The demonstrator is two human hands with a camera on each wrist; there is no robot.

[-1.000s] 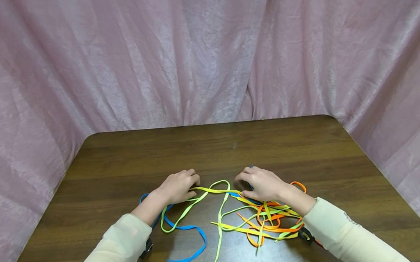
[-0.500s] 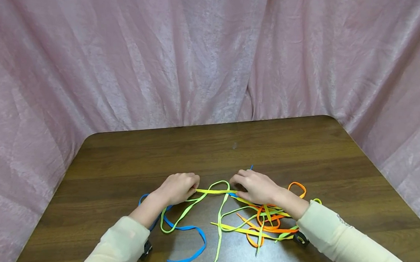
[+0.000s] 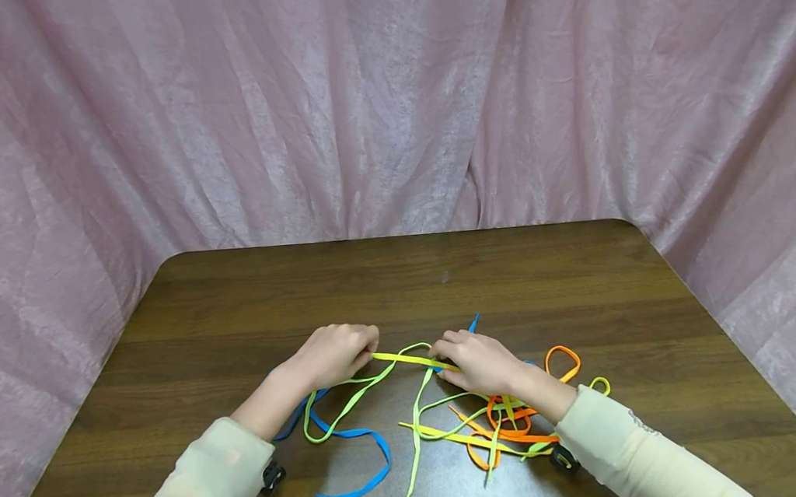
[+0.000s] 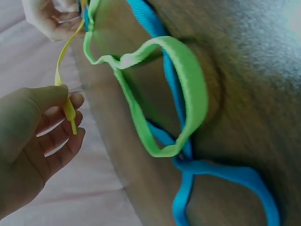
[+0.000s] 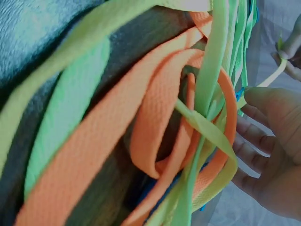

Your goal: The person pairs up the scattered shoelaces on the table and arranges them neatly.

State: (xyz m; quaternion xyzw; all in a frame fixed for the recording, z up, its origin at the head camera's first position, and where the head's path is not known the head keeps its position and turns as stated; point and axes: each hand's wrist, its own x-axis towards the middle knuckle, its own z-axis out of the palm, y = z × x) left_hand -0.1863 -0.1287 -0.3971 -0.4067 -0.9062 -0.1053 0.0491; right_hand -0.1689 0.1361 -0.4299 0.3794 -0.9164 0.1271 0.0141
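My left hand (image 3: 339, 353) pinches a flat yellow shoelace (image 3: 414, 359) close to its end, and the short tip sticks out past the thumb in the left wrist view. The lace runs raised and fairly straight to my right hand (image 3: 480, 363), whose thumb and fingertips pinch it by a blue shoelace. Whether the blue one is also gripped, I cannot tell. Light green shoelace (image 4: 193, 80) loops below the left hand, crossing more blue lace (image 4: 240, 170). Beneath the right hand and wrist lies a tangle of orange shoelace (image 5: 94, 155), yellow and green strands, partly hidden by that arm.
All the laces lie on a brown wooden table (image 3: 400, 279). A blue lace end (image 3: 474, 323) pokes out beyond the right hand. Loose green and yellow ends spread toward the near side. Pink curtains (image 3: 386, 101) hang around the table's far and side edges.
My left fingers have closed on the yellow lace and drawn it tauter, rising slightly. My right hand has shifted left and toward me, onto the lace, uncovering more of the blue end and orange loop.
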